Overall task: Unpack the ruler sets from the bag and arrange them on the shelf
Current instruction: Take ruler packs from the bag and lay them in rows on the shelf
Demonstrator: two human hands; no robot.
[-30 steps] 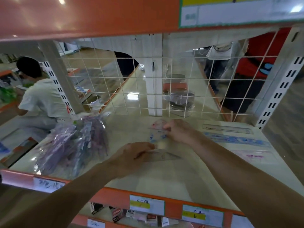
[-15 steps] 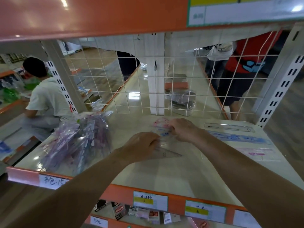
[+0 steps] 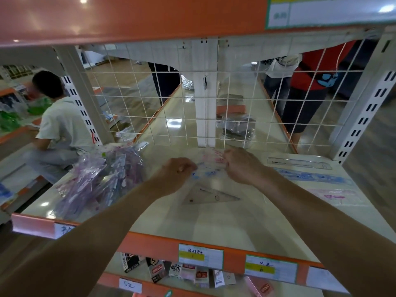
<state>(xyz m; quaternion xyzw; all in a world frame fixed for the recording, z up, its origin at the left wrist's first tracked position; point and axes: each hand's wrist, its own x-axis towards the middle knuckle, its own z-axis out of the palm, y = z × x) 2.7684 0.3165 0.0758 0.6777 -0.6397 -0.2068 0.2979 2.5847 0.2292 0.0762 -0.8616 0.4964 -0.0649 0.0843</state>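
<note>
- Left grip (image 3: 179, 174): fingers curled and clamped on the left edge of the ruler set (image 3: 211, 168); fingertips partly hidden by the back of the hand.
- Right grip (image 3: 242, 166): clamped in the same way on the opposite edge.
- Ruler set: clear packet with pink and blue print, held between the two grips low over the shelf (image 3: 214, 232). Whether it touches the shelf cannot be told.
- Set square (image 3: 211, 196): clear triangle, laid flat just beneath the grips, on the person's side.
- Clear ruler (image 3: 300, 163), blue ruler (image 3: 315, 179), pink ruler (image 3: 336, 196): laid flat in rows to the right of the right grip.
- Bag (image 3: 98, 179): crumpled clear plastic to the left of the left grip; many more sets are seen inside.
- Step judged: the held set is being placed or opened.
- Handling advised: the packet is to be kept level and tension shared evenly by both grips. It is to be set down parallel to the rows on the right, off the set square. Thin clear plastic is likely to slip.
</note>
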